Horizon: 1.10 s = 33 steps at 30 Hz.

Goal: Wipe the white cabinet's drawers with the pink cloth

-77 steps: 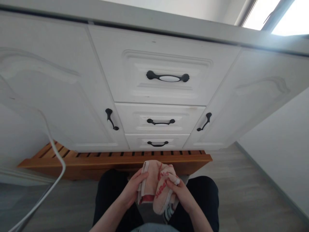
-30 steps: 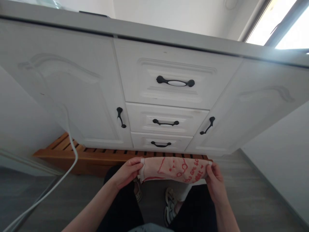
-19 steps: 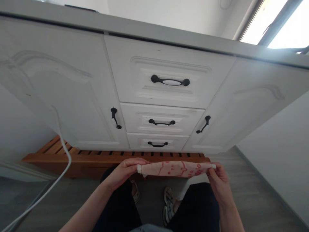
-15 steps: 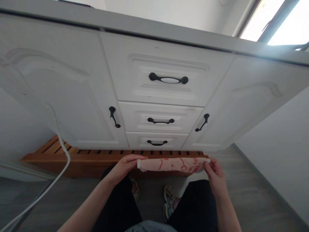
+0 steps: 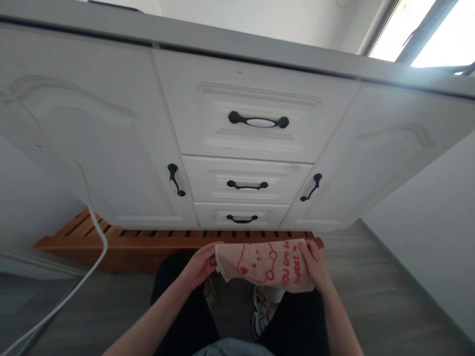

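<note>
A pink towel (image 5: 260,264) with red lettering and line drawings is stretched between my two hands, in front of the drawers and above my knees. My left hand (image 5: 202,264) grips its left end, with some fingers hidden behind the cloth. At the other end my right hand (image 5: 313,264) holds the towel's edge, thumb on the near side. The printed face tilts up towards me, and part of the words "You are so sweet" shows.
White cabinet drawers (image 5: 248,143) with dark handles stand ahead, between a left door (image 5: 92,148) and a right door (image 5: 386,148). A slatted wooden bench (image 5: 122,241) runs low along the cabinet. On the left hangs a white cable (image 5: 97,227). My shoes (image 5: 261,311) rest on the floor.
The towel has gone from a narrow strip to a wider face with more print showing. My hands have come slightly closer together, the right one moving left.
</note>
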### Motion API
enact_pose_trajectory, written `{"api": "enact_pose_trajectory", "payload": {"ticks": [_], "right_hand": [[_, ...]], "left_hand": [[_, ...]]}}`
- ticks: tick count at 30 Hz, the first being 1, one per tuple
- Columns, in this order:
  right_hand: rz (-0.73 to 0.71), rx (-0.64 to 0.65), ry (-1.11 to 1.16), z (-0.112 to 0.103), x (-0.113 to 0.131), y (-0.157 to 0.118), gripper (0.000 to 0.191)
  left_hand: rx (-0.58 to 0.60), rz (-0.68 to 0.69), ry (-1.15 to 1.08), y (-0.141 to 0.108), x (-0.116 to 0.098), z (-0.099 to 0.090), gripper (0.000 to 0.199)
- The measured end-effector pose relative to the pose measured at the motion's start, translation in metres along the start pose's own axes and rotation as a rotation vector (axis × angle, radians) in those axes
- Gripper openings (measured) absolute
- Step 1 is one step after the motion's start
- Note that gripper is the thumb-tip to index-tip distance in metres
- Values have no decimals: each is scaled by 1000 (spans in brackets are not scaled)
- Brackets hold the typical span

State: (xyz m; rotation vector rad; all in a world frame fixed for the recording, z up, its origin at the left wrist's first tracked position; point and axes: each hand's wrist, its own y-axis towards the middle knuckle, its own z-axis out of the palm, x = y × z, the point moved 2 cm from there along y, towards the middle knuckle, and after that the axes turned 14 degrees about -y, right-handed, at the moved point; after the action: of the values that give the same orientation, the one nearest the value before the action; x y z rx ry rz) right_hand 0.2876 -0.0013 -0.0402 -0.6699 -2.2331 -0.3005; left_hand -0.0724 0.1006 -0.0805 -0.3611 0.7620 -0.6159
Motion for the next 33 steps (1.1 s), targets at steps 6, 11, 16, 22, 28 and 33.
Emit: {"api": "enact_pose_trajectory", "payload": {"ticks": [6, 11, 16, 22, 28, 33], "right_hand": [[29, -47, -59, 29, -12, 1, 50], [48, -29, -46, 79, 13, -29, 46], [-16, 190, 207, 137, 50, -79, 39], [4, 247, 444, 147, 57, -90, 67], [289, 303, 740, 134, 46, -70, 45], [406, 492, 944, 113, 62, -71, 55]], "left_hand": [[-46, 34, 13, 1, 13, -10, 31], [-122, 20, -48, -2, 37, 6, 32], [-75, 29, -101, -11, 73, 36, 48], [7, 7, -87, -23, 67, 56, 42], [63, -5, -11, -25, 66, 35, 49], [15, 1, 13, -25, 71, 23, 65]]}}
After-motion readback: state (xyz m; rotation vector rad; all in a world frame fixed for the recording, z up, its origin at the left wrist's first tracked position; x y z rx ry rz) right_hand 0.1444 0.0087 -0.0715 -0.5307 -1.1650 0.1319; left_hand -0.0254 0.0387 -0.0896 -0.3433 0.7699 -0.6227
